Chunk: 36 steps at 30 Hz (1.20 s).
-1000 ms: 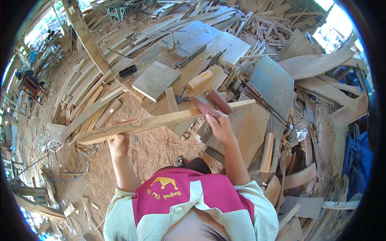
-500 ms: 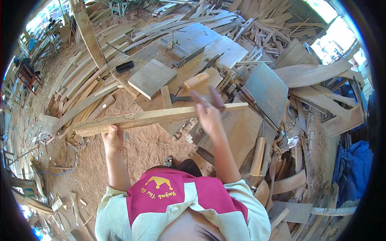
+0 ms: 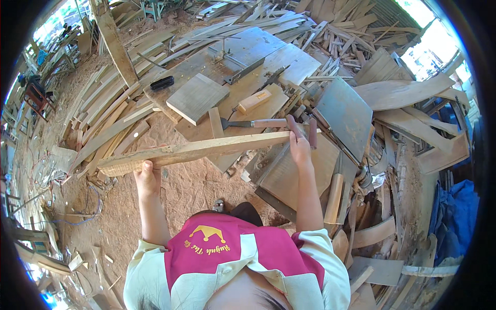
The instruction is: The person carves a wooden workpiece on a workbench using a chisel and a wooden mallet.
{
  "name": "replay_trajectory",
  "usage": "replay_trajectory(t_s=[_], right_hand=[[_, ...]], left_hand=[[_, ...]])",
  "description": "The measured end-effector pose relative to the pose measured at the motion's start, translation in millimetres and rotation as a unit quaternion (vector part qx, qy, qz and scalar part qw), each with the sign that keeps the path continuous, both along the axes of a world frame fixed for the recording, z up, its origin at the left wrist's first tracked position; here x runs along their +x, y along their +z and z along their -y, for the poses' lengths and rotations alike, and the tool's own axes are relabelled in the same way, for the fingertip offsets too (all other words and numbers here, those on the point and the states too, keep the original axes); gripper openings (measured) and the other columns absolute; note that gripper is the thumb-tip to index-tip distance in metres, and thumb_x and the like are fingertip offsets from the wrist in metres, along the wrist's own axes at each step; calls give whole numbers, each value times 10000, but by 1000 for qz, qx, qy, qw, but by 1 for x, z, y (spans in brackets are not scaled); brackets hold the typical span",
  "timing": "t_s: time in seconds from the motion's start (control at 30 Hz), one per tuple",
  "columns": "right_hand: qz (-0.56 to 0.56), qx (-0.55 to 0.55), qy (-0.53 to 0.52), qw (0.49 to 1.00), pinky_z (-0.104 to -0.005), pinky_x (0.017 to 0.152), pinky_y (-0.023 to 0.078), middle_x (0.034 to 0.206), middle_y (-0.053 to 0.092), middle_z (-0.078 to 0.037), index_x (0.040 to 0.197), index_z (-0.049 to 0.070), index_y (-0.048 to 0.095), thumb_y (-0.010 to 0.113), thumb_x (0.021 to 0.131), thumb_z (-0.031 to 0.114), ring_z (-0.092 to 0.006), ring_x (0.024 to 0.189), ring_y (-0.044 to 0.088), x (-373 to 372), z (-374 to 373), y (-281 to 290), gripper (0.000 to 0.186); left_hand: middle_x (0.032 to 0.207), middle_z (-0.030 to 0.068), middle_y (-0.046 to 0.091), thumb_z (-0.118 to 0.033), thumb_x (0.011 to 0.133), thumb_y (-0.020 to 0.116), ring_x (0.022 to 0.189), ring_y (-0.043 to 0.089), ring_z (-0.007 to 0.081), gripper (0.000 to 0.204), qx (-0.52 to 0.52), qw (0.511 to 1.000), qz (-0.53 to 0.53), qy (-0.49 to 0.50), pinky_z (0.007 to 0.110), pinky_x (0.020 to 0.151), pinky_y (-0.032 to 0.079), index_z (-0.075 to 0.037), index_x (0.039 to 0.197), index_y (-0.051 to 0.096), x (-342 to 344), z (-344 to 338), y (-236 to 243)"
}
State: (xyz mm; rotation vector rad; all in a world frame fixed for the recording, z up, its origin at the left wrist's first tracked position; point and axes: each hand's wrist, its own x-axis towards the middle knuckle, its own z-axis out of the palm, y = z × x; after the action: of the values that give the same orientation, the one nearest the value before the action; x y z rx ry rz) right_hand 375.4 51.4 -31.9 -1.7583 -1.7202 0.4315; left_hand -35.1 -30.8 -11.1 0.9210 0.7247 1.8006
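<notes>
A long, narrow, rough-edged wooden board (image 3: 206, 149) lies level across in front of me, above the sandy floor. My left hand (image 3: 148, 178) is closed on its wider left end from below, thumb up against the near edge. At the narrower right end, my right hand (image 3: 300, 149) is closed around the board. Two reddish-brown, finger-like pieces (image 3: 293, 126) stand up from that hand; whether they are finger coverings or something held, I cannot tell. Beyond the board, a flat-bladed tool with a reddish handle (image 3: 268, 123) lies on the workbench (image 3: 194, 132).
On the bench are a square wooden block (image 3: 198, 98), a smaller pale block (image 3: 254, 102) and a black brush-like object (image 3: 162, 82). A blue-grey metal plate (image 3: 343, 116) stands right of my right hand. Stacked planks (image 3: 98, 124) lie left; scrap wood piles up behind and right.
My right hand has slid right along the board to near its end, uncovering the reddish tool handle on the bench. My left hand and the board have hardly moved.
</notes>
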Motion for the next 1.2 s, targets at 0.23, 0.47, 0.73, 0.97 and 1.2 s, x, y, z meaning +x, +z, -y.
replay_trajectory(t_s=[0.23, 0.47, 0.73, 0.97, 1.2], right_hand=[[-61, 13, 66, 996, -371, 966, 345, 1260, 452, -205, 1297, 246, 423, 384, 924, 221, -343, 1185, 421, -68, 25, 42, 376], [-144, -37, 91, 985, -354, 970, 335, 1245, 493, -150, 1270, 172, 463, 375, 926, 211, -322, 1171, 440, -95, 46, 53, 357], [-66, -39, -169, 983, -334, 990, 314, 1298, 450, -119, 1314, 184, 403, 323, 932, 217, -281, 1202, 412, 41, 19, -35, 392], [99, -20, -217, 971, -374, 1006, 293, 1331, 378, -201, 1309, 24, 363, 393, 913, 225, -339, 1234, 353, 69, 68, -116, 445], [153, -14, -231, 961, -455, 1011, 264, 1348, 383, -143, 1308, 150, 412, 434, 892, 238, -294, 1262, 330, 62, 80, -147, 425]], left_hand=[[973, 51, 545, -372, 713, 722, 998, 552, 325, 511, 50, 999, 10, 13, 480, 925, 412, -34, 1038, 518, 16, -11, 28], [1020, 67, 544, -402, 718, 711, 1030, 538, 326, 566, 33, 999, 7, 23, 475, 931, 402, -27, 1080, 492, 11, -3, 14], [1079, 102, 555, -344, 784, 660, 1032, 546, 266, 543, -49, 995, 30, 79, 408, 924, 423, -13, 1162, 453, -4, 3, -14], [1078, 122, 558, -293, 868, 544, 916, 610, 263, 455, -208, 967, 121, 85, 351, 728, 531, -16, 1203, 411, -10, -10, -12], [1001, 122, 601, -409, 849, 530, 762, 641, 282, 472, -316, 933, 160, 66, 321, 615, 493, -31, 1127, 478, -30, -42, -61]])
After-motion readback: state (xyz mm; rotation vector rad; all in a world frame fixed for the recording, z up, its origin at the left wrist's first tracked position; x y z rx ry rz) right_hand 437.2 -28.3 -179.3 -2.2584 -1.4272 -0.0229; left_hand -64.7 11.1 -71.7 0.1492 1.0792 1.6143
